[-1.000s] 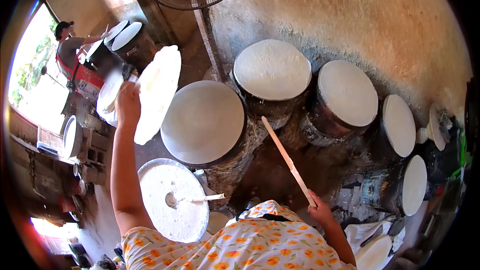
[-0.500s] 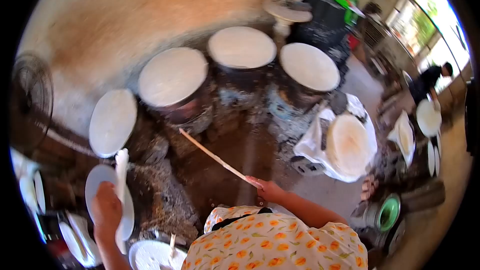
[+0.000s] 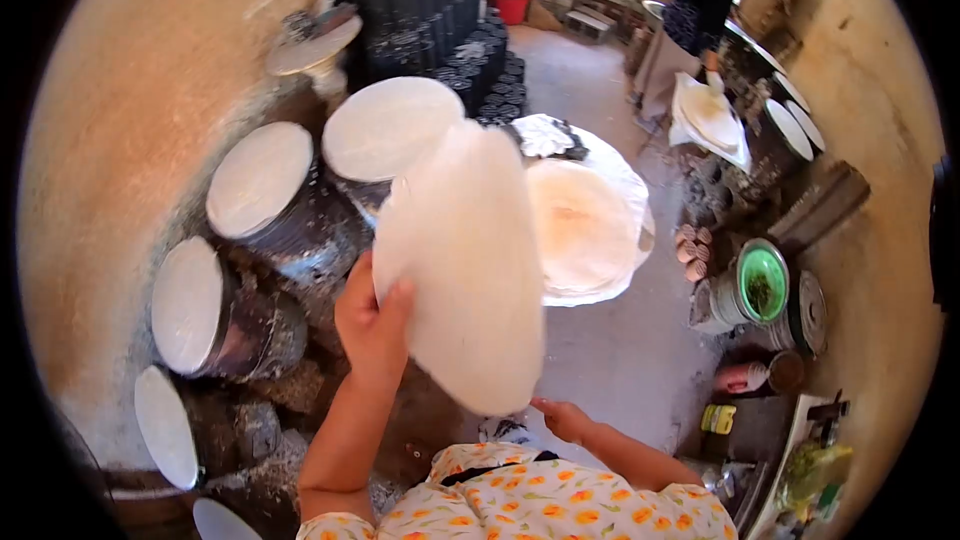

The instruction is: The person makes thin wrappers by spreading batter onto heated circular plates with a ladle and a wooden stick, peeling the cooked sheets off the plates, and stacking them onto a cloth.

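Note:
My left hand (image 3: 375,315) is closed on the edge of a large thin round flatbread (image 3: 465,275), thumb on the near face. The flatbread is raised and tilted in front of me. Behind it, a stack of round flatbreads (image 3: 580,230) lies on white cloth (image 3: 635,180). My right hand (image 3: 565,420) is closed, low beside the flatbread's bottom edge. The thin stick it held in the earlier view is out of sight now, apparently behind the flatbread. To the left, pale-topped round griddles (image 3: 262,180) sit on drum stoves, one griddle (image 3: 392,128) nearest the flatbread.
Another person (image 3: 695,30) bends over a white cloth with a flatbread (image 3: 708,115) at the far right. A stack of black briquettes (image 3: 400,15) and a red bucket (image 3: 512,2) stand at the back. A green basin (image 3: 762,280) is on the right.
My view has turned right. My left hand has brought the flatbread from the far left, where it showed edge-on, to the middle. The stick in my right hand has gone out of sight.

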`<state>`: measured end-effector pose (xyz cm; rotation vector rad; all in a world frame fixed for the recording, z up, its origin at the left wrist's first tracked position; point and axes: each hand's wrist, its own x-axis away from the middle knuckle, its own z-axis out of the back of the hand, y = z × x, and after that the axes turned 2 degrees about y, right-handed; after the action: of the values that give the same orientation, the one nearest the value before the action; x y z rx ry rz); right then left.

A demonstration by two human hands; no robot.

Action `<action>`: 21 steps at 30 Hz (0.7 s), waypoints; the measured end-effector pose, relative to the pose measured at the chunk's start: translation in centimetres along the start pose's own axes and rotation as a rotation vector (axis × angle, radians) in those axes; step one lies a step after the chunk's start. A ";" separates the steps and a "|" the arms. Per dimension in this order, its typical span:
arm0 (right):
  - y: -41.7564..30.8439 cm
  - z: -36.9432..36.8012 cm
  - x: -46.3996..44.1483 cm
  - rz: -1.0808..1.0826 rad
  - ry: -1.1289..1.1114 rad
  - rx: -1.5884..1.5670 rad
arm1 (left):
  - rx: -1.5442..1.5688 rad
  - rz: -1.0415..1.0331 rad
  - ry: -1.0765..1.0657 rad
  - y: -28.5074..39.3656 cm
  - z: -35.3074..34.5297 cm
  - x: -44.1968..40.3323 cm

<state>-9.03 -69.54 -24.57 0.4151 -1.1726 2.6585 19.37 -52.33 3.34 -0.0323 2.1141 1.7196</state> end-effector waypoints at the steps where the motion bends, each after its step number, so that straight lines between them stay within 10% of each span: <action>1: 0.5 -0.1 0.7 -0.092 -0.048 -0.045 | 0.175 0.098 0.037 -2.7 -1.9 -1.4; 4: -1.3 1.8 2.5 -0.334 -0.182 -0.063 | 0.418 0.279 0.074 -12.3 -7.0 -4.0; 10: 3.0 -4.4 5.6 -0.129 0.120 -0.185 | 0.350 0.724 0.119 -32.2 -14.3 -1.9; 16: 0.8 -2.1 5.8 -0.325 -0.060 -0.174 | 0.120 1.134 0.159 -36.3 -17.6 0.1; 20: 1.2 -2.1 5.1 -0.202 -0.011 -0.215 | -0.008 1.273 -0.156 -36.4 -17.0 1.0; 21: 1.7 -2.2 4.7 -0.182 -0.008 -0.189 | 0.350 1.244 -0.397 -47.2 -12.4 3.7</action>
<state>-14.30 -68.67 -25.57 0.4751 -1.3073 2.3696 25.17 -74.31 -40.03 1.8695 2.1489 1.5595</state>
